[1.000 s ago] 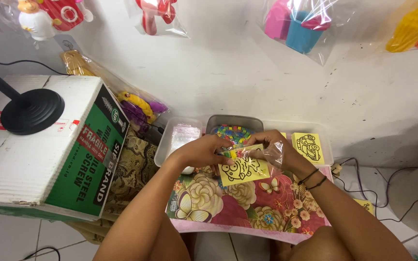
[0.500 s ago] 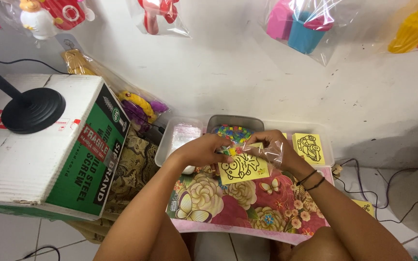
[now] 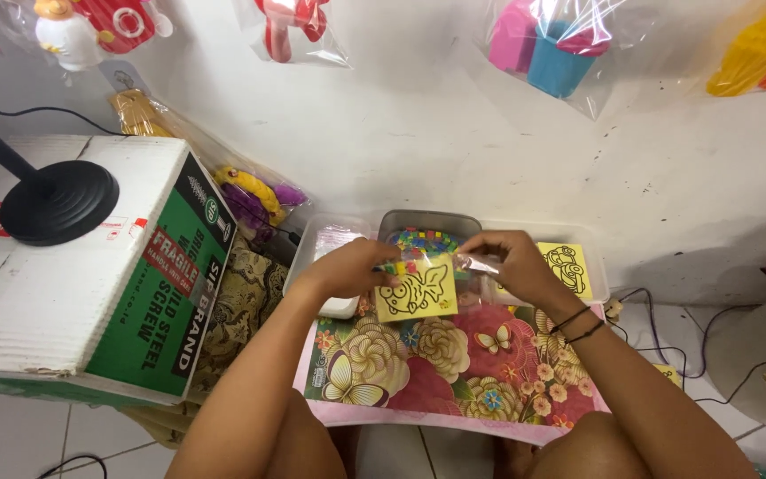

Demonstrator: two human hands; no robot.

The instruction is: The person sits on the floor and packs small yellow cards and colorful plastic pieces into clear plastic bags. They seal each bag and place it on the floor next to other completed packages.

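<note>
At the twelve o'clock edge of the flowered surface point(image 3: 454, 390), both hands' fingers pinch the yellow fish card point(image 3: 416, 289) going into a clear sleeve point(image 3: 476, 263): light, bendy and slippery-looking, best held by its edges.

Left hand point(image 3: 347, 266) and right hand point(image 3: 511, 262) meet over a yellow square card with a black fish outline point(image 3: 416, 290). Both pinch a clear crinkled plastic sleeve point(image 3: 472, 263) at the card's top edge. Below lies a pink floral-printed mat point(image 3: 454, 372). Behind the hands: grey tray of small multicoloured pieces point(image 3: 427, 232), flanked by clear plastic containers; a second yellow outline card point(image 3: 566, 266) sits right. White-and-green cardboard box point(image 3: 90, 284) left, black round lamp base point(image 3: 58, 201) on top.
</note>
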